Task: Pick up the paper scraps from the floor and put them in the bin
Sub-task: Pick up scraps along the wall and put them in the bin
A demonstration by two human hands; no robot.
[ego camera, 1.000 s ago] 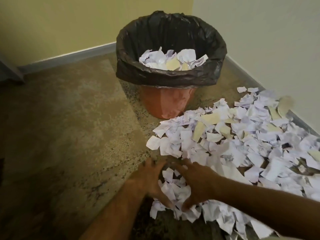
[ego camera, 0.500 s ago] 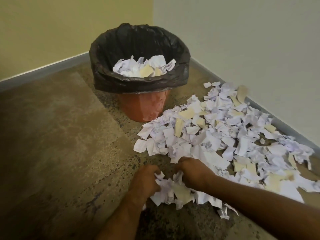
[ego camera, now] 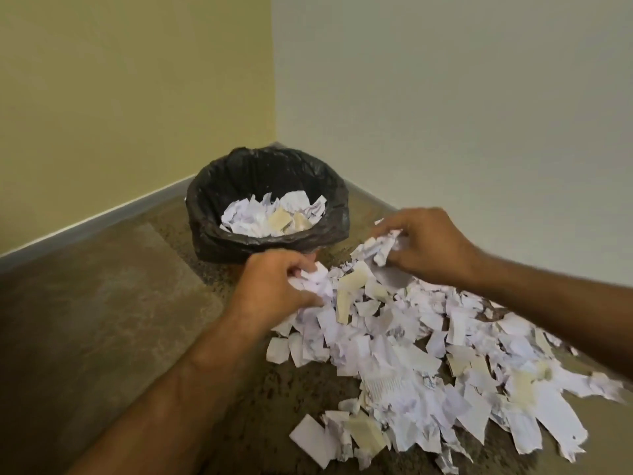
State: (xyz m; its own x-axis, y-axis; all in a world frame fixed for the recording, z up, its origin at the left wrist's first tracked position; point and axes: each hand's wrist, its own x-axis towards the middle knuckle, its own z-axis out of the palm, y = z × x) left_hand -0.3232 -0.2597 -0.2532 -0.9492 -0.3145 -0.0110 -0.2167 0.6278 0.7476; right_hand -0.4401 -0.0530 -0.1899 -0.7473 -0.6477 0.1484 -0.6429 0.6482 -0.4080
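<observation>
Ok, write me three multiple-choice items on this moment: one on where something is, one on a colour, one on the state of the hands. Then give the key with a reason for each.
1. Where does the bin stand?
A. In the corner where the two walls meet
B. In the middle of the floor, far from any wall
C. On a table

2. What colour is the bin liner?
A. White
B. Black
C. Blue

3. What are the hands doing?
A. Both lie flat and empty on the floor
B. Only one holds paper
C. Each holds a bunch of paper scraps

Key:
1 A: the walls meet right behind it.
2 B: the bag folded over the rim is black.
3 C: the left hand grips scraps, the right hand grips another bunch, both above the pile on the floor.
</observation>
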